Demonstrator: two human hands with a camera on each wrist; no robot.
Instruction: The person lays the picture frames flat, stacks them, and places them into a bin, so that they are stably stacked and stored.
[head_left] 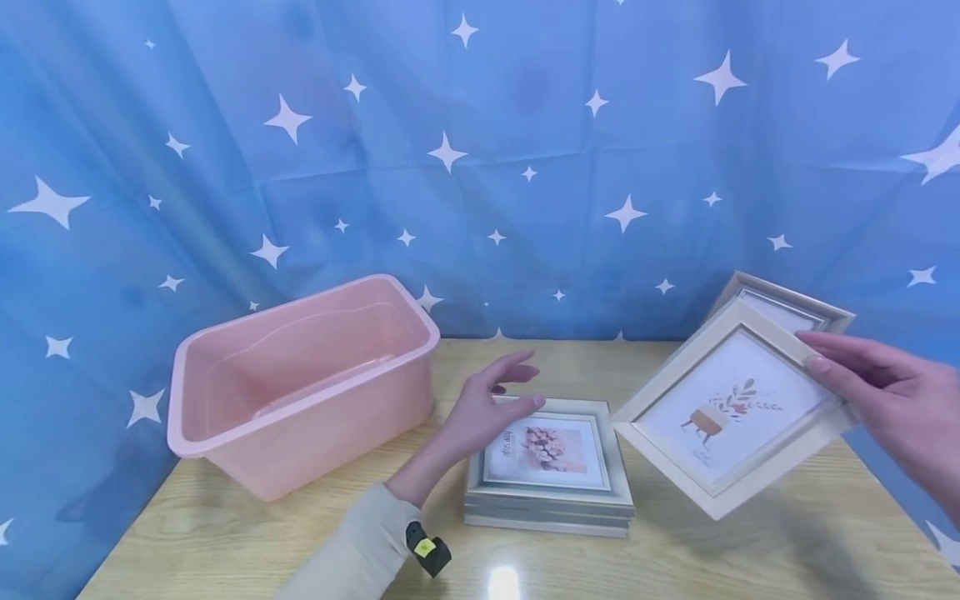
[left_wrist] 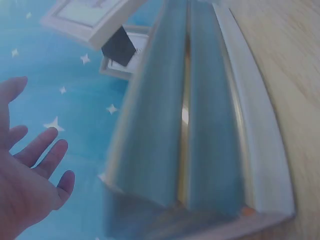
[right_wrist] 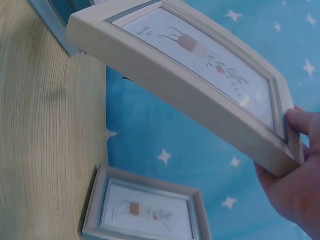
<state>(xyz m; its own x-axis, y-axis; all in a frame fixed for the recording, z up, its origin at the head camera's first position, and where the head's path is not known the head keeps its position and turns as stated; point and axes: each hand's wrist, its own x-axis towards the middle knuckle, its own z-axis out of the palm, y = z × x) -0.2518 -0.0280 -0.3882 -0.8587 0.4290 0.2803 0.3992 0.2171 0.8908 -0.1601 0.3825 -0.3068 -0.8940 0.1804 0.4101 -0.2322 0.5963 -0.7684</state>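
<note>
My right hand (head_left: pixel 896 396) pinches a cream picture frame (head_left: pixel 738 408) by its corner, thumb on the front. The frame is held tilted above the table, and its picture shows a plant in a brown legged pot. Behind it, another picture frame (head_left: pixel 836 317) leans near the backdrop, partly hidden; the right wrist view shows it with a similar picture. My left hand (head_left: pixel 476 408) hovers at the left side of a stack of picture frames (head_left: pixel 551 496), fingers loosely bent and holding nothing. A pink flower picture lies in the top frame. In the left wrist view the stack's edges look blue-grey and white.
A pink plastic bin (head_left: pixel 330 433) stands on the left of the wooden table (head_left: pixel 525 550), with nothing seen inside. A blue cloth backdrop (head_left: pixel 517 200) with white stars hangs behind the table. A small black device (head_left: pixel 427 548) is on my left wrist.
</note>
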